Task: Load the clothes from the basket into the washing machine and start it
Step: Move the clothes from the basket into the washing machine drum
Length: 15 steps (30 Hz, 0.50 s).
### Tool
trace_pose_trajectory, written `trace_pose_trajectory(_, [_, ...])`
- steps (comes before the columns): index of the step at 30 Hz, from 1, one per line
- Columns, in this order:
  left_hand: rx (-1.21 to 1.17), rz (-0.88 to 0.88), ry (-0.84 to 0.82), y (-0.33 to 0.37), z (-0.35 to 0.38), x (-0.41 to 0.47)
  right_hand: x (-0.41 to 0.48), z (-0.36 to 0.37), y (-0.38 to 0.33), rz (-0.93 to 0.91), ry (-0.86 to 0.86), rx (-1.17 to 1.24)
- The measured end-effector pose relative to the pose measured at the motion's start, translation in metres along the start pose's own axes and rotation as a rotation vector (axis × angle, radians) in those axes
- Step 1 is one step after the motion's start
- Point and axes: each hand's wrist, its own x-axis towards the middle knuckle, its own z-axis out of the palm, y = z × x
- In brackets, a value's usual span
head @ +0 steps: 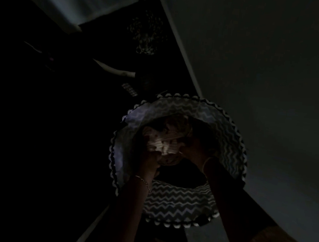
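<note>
Clothes (164, 141), a pale bundle with dark blotches and faint stripes, sit bunched inside the round basket (177, 202), near the middle of its opening. The basket has a zigzag pattern on its wall and lining and a scalloped rim. The scene is very dark, and only the basket and the bundle catch much light.

Both hands reach down into the basket from its near side. The left hand (150, 159) is at the near-left edge of the bundle, with its fingers curled into the fabric. A thin chain bracelet (143, 181) circles that wrist, just over the basket's near-left rim. The right hand (193, 150) lies against the right side of the bundle and touches the cloth. The gloom hides whether its fingers grip it. A pale bangle (207, 163) sits on that wrist, inside the basket's right half.

Beyond the basket's far rim a pale curved bar (113, 68) shows faintly. Farther back hangs a dim speckled shape (145, 33), too dark to identify. A plain grey wall (269, 73) fills the area to the right of the basket.
</note>
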Motion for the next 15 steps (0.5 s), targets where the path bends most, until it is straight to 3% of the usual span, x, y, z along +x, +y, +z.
trace_pose_trajectory(6, [-0.061, 0.103, -0.048, 0.016, -0.004, -0.053, -0.11, -0.022, -0.061, 0.148, -0.039, 0.418])
trace_pose_trajectory(10, [0.179, 0.4, -0.037, 0.019, -0.019, -0.08, -0.17, -0.028, -0.091, 0.028, -0.016, 0.567])
trace_pose_trajectory(15, [0.354, 0.63, -0.058, 0.012, -0.033, -0.102, -0.241, -0.025, -0.144, -0.112, -0.072, 0.684])
